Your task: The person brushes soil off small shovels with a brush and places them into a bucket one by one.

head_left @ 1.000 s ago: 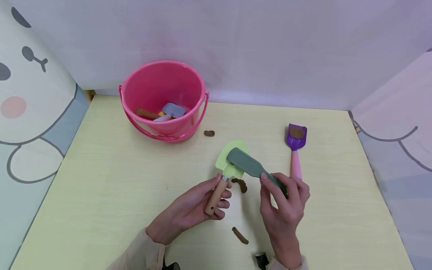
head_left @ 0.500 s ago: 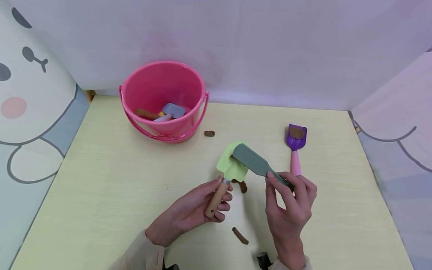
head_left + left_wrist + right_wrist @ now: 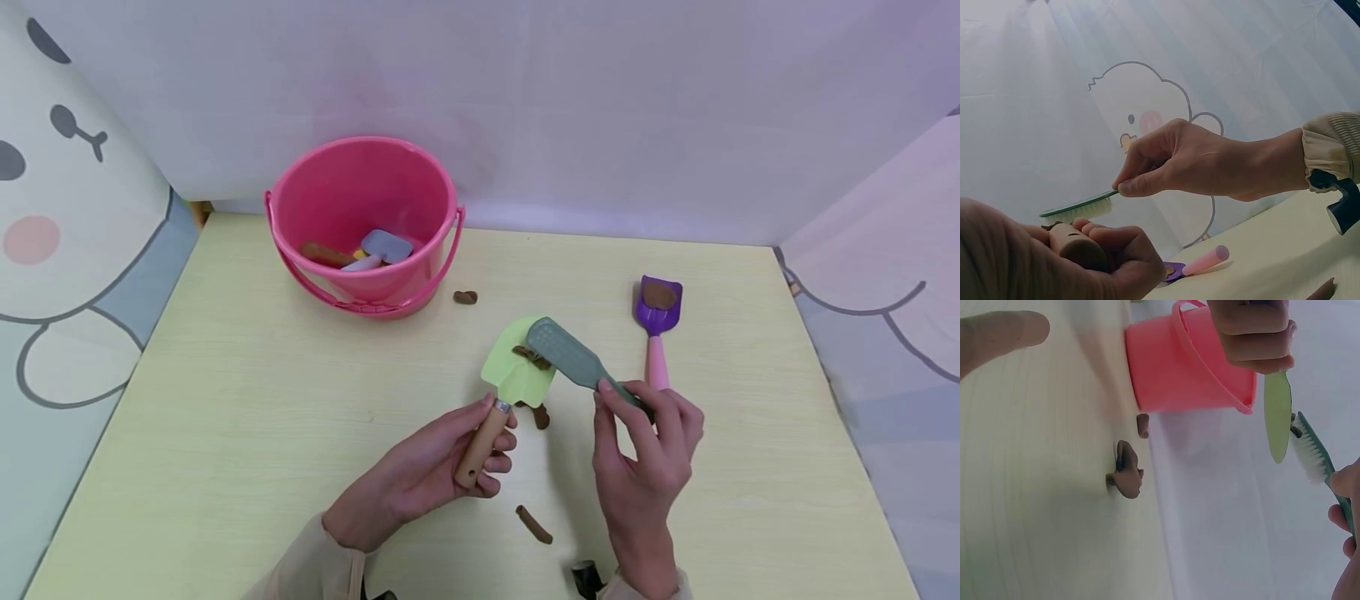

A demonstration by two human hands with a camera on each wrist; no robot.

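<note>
My left hand [image 3: 431, 467] grips the wooden handle of a small light green hand trowel [image 3: 506, 367], its blade raised over the table. A brown clay-like strip [image 3: 531, 357] lies on the blade. Between thumb and fingers, my right hand [image 3: 645, 467] pinches a dark green brush [image 3: 566, 352]. Its head is at the blade's right side, over the end of the strip. White bristles show under the brush [image 3: 1079, 208] in the left wrist view. From the right wrist view, the bristle tips of the brush [image 3: 1322, 450] meet the brown bit beside the trowel [image 3: 1277, 419].
Brown clay-like pieces lie on the table: one [image 3: 542, 417] below the trowel, one [image 3: 534, 525] nearer, one [image 3: 465, 297] by the pink bucket [image 3: 367, 287]. The bucket holds several toy tools. A purple shovel [image 3: 658, 321] with a brown lump lies at right.
The brush has shifted to the right across the trowel blade, uncovering the brown strip on it. My right hand has moved slightly right; the left hand has hardly moved.
</note>
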